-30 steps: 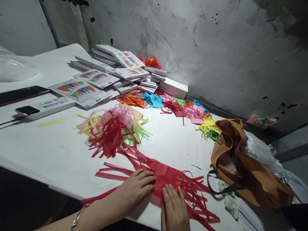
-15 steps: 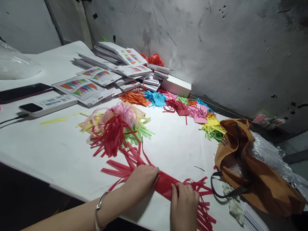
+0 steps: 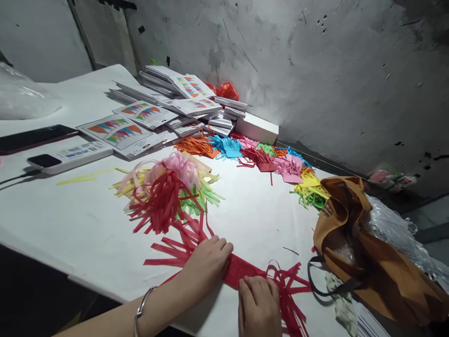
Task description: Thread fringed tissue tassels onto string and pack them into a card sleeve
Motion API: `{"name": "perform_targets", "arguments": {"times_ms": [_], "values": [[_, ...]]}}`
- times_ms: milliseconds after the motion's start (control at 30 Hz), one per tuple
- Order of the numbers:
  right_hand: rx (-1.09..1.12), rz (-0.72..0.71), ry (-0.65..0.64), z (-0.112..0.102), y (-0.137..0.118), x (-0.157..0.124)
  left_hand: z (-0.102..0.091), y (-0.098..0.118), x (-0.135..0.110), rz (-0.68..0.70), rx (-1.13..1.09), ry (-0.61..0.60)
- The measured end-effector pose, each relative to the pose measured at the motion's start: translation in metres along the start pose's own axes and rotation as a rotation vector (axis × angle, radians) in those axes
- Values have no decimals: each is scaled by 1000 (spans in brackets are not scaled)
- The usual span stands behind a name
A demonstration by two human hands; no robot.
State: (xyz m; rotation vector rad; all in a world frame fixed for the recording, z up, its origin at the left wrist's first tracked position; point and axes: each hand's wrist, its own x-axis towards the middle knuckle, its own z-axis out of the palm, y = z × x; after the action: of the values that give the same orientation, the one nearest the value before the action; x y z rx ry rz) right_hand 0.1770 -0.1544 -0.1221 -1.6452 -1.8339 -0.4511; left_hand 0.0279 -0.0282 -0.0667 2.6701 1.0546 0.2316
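Observation:
A red tissue-paper tassel lies across the table near its front edge, with a flat uncut band in the middle and cut fringe at both ends. My left hand, a silver bangle on its wrist, is closed over the left part of the band. My right hand has its curled fingers on the band's lower right edge; its fingertips are partly hidden. Just beyond the left fringe sits a heap of fringed paper, with a red bunch, pink strips and green strips.
More coloured fringed paper, including a blue bunch, runs along the wall side. Printed packets are stacked at the back left, near a phone and a white cabled device. A brown bag stands at the right.
My right hand has slid a little left along the red band, its fingers more curled. The left hand stays at about the same place, and the left fringe is spread slightly differently.

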Motion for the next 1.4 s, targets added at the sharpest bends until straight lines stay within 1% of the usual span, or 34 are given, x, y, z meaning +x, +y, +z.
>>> {"name": "perform_targets", "arguments": {"times_ms": [67,100,133,167,233,300,367,467,533,600,667,733,800,867,933,967,1033,1100,1167,1233,1267,1333,1400], "values": [[36,29,18,0,-1,2,-1,-2,-8,182,-18,152],[64,43,21,-1,-2,4,1,-3,-12,279,-22,203],[88,54,18,-2,-4,6,3,-6,-15,357,-18,222],[98,63,7,-4,-5,7,5,-8,-17,411,-6,216],[77,71,-32,-7,-7,8,11,-13,-20,446,16,181],[46,78,-72,-10,-6,6,15,-18,-23,424,-24,163],[60,98,-98,-14,-4,4,17,-21,-26,372,-110,169],[43,152,-141,-17,0,5,13,-21,-30,220,-166,188],[-46,198,-182,-16,0,10,8,-17,-29,106,-105,170],[-165,240,-216,-14,-1,17,2,-12,-24,21,-6,127],[-273,262,-219,-12,-2,24,-3,-7,-18,-27,69,84],[-354,278,-183,-13,-3,29,-4,-4,-12,-46,103,56],[-361,249,-91,-15,-3,29,-4,-4,-9,-39,111,37],[-243,142,-30,-14,-4,27,-4,-6,-7,-33,115,24],[-58,31,-43,-11,-8,23,-3,-8,-7,-40,118,18],[19,12,-57,-9,-10,21,-4,-9,-8,-44,112,22],[103,46,-59,-5,-14,19,-5,-12,-10,-23,71,68],[141,93,-39,-3,-16,19,-5,-15,-14,88,15,150],[164,107,-74,-4,-17,20,-3,-17,-17,269,-6,209],[153,102,-148,-7,-18,22,1,-19,-19,406,8,213],[138,94,-187,-9,-17,22,4,-20,-20,434,12,204],[105,84,-229,-12,-15,21,8,-22,-21,404,-15,188],[71,86,-214,-15,-9,17,10,-23,-22,310,-75,185]]}}
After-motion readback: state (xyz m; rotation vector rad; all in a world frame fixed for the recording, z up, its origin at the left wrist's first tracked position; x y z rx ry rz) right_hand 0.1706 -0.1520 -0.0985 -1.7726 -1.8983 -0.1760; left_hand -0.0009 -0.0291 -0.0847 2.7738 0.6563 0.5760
